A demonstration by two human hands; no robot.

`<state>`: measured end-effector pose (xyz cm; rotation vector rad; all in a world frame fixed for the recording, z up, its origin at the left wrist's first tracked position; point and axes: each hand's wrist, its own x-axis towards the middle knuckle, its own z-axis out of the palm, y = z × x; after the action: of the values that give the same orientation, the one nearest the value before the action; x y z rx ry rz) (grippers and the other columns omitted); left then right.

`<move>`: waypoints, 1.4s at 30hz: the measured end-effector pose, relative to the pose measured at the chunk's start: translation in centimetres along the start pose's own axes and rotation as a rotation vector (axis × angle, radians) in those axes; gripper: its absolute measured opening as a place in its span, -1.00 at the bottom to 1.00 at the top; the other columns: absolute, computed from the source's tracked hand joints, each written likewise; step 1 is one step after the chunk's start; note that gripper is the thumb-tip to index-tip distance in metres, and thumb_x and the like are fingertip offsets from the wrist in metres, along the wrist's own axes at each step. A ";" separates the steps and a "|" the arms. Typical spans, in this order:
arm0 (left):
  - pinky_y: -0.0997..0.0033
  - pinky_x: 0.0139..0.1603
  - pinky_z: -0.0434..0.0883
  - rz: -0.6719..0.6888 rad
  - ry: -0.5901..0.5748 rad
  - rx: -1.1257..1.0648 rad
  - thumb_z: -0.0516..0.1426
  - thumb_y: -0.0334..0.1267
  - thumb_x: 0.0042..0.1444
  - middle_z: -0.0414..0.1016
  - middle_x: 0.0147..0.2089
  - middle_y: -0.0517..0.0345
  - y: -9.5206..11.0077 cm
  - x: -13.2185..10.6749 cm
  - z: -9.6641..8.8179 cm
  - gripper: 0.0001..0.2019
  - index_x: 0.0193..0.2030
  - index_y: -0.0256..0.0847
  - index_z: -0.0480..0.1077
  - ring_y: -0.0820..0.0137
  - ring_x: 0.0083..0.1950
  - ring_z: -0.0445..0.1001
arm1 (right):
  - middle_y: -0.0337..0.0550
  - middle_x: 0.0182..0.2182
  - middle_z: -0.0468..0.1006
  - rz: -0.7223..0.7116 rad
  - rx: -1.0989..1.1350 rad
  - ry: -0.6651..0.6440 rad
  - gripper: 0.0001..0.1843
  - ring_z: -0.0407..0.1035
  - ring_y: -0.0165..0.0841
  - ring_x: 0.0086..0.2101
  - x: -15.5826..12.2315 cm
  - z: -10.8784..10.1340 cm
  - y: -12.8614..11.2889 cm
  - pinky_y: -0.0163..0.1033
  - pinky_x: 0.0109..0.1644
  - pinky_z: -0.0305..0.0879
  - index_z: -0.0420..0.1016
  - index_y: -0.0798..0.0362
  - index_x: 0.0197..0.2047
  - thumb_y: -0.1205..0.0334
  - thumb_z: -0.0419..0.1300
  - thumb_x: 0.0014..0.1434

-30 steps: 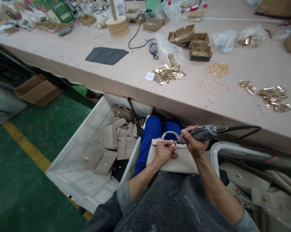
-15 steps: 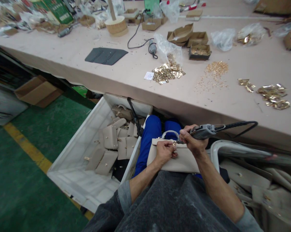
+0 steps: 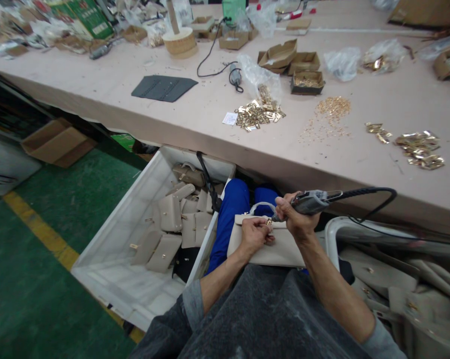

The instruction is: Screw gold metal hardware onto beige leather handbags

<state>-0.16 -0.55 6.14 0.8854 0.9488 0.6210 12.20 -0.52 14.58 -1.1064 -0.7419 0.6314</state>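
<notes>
A beige handbag (image 3: 281, 247) with a wrapped top handle (image 3: 261, 204) lies across my lap. My left hand (image 3: 255, 233) rests on its flap, fingers pinched at a small gold clasp plate (image 3: 270, 222). In my right hand (image 3: 294, 217) is a grey corded electric screwdriver (image 3: 311, 202), gripped round its body. Its tip points down and left at the gold plate; whether it touches a screw is too small to tell.
To my left a white bin (image 3: 116, 249) holds several beige bags; another bin (image 3: 333, 234) with bags is at my right. On the table (image 3: 210, 114) lie gold plates (image 3: 257, 114), tiny gold screws (image 3: 333, 107), more gold fittings (image 3: 421, 148) and a dark mat (image 3: 164, 88).
My right hand and the screwdriver have shifted very slightly left. My left hand and the handbag stay where they were.
</notes>
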 end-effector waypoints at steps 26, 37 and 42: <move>0.52 -0.63 0.40 0.003 0.009 0.007 0.39 -0.13 -0.08 0.50 -0.55 0.08 0.6 -0.4 0.2 -0.71 -0.44 -0.36 0.52 0.38 -0.61 0.50 | -0.36 -0.63 0.39 0.061 0.051 -0.199 -0.58 0.26 -0.46 -0.67 -0.1 -1.4 0.1 -0.29 -0.59 0.25 0.35 0.02 -0.49 0.17 0.54 0.08; 0.44 -0.60 0.49 -0.009 0.039 -0.033 0.42 -0.17 -0.12 0.59 -0.50 -0.03 -0.2 0.5 0.2 -0.65 -0.29 -0.45 0.61 0.29 -0.56 0.57 | -0.32 -0.61 0.39 -0.074 0.046 0.109 -0.73 0.27 -0.44 -0.66 0.6 -1.0 -1.4 -0.24 -0.54 0.32 0.48 0.04 -0.48 0.25 0.47 0.13; 0.37 -0.49 0.57 -0.025 0.013 -0.107 0.48 -0.06 -0.15 0.65 -0.35 -0.11 -0.1 0.5 -0.1 -0.50 -0.19 -0.47 0.63 0.29 -0.51 0.61 | -0.31 -0.62 0.40 -0.088 0.019 0.135 -0.73 0.26 -0.43 -0.67 0.5 -1.1 -1.6 -0.23 -0.54 0.31 0.47 0.03 -0.47 0.21 0.45 0.15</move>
<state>0.04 -0.14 5.83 0.7744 0.9281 0.6506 13.50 -1.31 15.89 -1.0817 -0.6633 0.4837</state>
